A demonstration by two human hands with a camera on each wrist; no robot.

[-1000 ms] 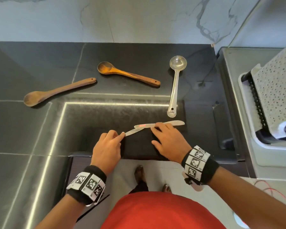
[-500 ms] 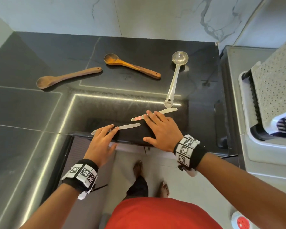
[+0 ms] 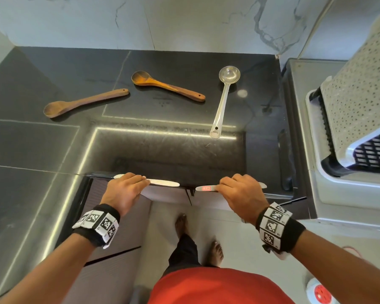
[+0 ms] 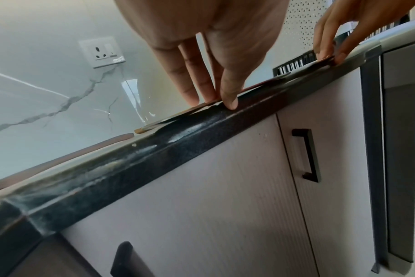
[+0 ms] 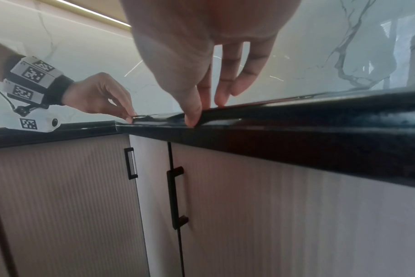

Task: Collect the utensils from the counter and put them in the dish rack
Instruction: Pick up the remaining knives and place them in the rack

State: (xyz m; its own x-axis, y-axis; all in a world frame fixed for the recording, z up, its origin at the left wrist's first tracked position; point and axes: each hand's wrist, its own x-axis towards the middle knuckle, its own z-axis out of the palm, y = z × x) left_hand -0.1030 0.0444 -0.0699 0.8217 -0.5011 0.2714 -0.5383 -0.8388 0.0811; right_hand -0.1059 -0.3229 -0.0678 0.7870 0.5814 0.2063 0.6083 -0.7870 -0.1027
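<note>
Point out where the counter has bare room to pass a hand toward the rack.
Bare: the dark counter between the steel ladle and the dish rack, and the stretch from the wooden spoons down to the front edge. Crowded: the front edge, where left hand and right hand each pinch a flat utensil.

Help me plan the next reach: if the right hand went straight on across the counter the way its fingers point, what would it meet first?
Probably the steel ladle; its handle end lies nearest beyond the right hand. Depth is unclear.
</note>
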